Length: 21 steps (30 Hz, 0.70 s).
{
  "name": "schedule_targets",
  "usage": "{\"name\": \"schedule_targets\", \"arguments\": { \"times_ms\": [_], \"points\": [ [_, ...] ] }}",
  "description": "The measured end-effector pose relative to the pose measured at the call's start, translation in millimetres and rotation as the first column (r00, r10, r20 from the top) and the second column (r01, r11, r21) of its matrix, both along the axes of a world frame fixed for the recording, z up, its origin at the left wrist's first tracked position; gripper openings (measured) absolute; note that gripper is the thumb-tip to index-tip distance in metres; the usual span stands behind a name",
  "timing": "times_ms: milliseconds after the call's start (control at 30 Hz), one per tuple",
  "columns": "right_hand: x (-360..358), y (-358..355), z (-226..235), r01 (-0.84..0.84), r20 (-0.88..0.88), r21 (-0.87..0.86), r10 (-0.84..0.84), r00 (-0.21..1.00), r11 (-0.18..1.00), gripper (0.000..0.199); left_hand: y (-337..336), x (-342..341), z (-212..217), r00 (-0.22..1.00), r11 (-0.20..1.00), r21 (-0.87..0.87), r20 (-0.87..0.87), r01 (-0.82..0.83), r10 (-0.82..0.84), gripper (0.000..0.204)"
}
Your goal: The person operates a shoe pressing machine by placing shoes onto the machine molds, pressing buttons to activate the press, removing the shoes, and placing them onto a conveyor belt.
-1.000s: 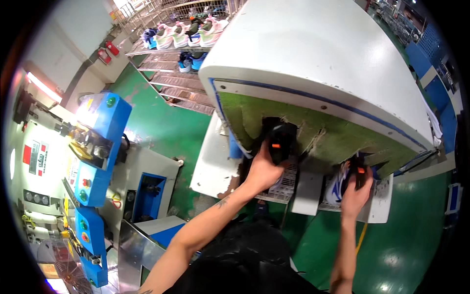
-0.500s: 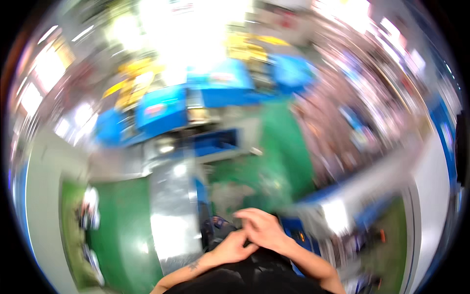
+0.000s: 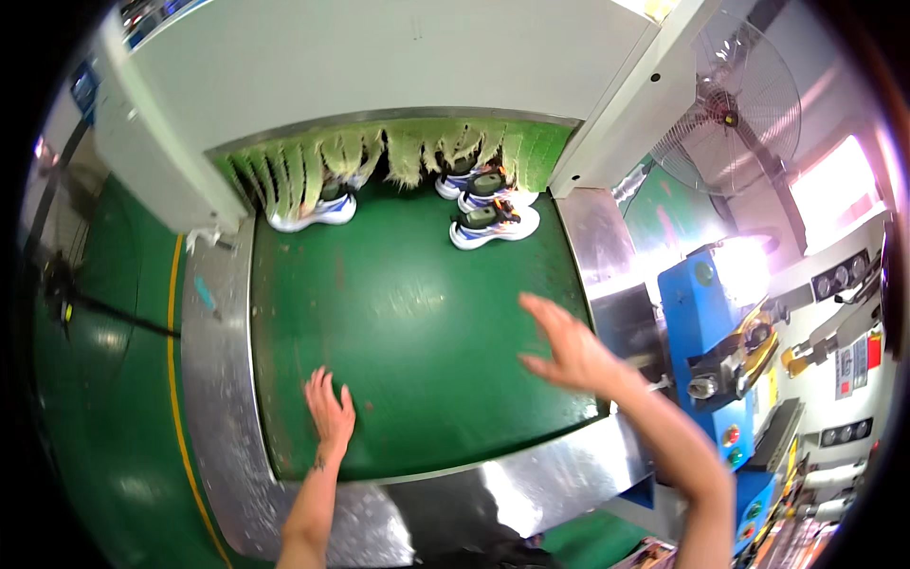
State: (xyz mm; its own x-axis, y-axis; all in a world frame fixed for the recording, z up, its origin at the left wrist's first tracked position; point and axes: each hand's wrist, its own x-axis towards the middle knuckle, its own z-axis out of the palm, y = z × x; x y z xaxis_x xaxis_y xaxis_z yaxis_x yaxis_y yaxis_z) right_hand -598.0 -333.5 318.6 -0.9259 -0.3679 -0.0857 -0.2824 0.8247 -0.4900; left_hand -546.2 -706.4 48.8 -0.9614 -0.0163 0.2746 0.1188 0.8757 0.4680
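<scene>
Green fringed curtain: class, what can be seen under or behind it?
Under the curtain, the leftmost shoe and the rearmost right-hand shoe show partly; the curtain covers parts of both. Whatever lies deeper behind is hidden.

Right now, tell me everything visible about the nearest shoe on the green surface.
The nearest shoe is mostly white, with a thick, foam-like white sole, a dark opening and blue marks near the heel. It sits upright on the green surface, toe rightward, in front of the fringed curtain. The right hand is apart from it; contact with the shoe behind is unclear.
</scene>
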Motion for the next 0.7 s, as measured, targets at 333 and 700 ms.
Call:
{"name": "schedule_targets", "arguments": {
  "times_ms": [333,700],
  "points": [
    [-222.1,93.7,-51.9,0.174,-0.129,0.570,-0.121,0.984,0.803,0.064,-5.6,-29.0,63.5,0.998,0.996,0.076,0.026,0.047,-0.049,0.034],
    [188.9,26.4,12.0,0.615,0.322,-0.251,-0.535,0.781,0.747,0.067,79.0,1.2,109.9,0.898,0.693,0.668,0.435,-0.271,-0.068,0.062]
  ]
}}
